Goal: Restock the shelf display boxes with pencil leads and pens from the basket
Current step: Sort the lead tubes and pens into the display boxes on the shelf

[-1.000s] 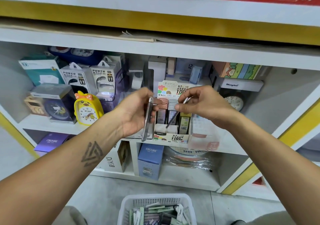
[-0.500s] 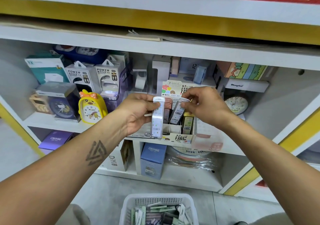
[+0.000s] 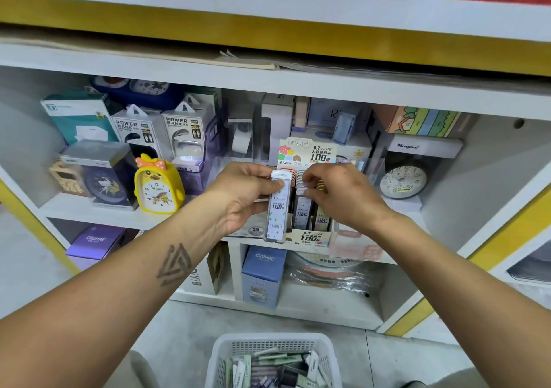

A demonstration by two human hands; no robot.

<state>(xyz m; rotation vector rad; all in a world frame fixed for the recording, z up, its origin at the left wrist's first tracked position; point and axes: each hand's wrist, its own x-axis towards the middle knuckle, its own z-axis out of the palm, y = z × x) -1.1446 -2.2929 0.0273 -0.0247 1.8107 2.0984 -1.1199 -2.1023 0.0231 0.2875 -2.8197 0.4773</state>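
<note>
The left hand (image 3: 241, 199) pinched a white lead case (image 3: 278, 207) upright by its top, just in front of the display box (image 3: 310, 235). The right hand (image 3: 337, 196) gripped another case (image 3: 304, 205) standing in that box, while the basket (image 3: 272, 358) sat below both hands.

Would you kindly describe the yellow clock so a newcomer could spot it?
On the white middle shelf, left of the left hand, stands the yellow duck-shaped alarm clock. Unlike the boxed clocks beside it, it is unpackaged and wears an orange dotted bow.
</note>
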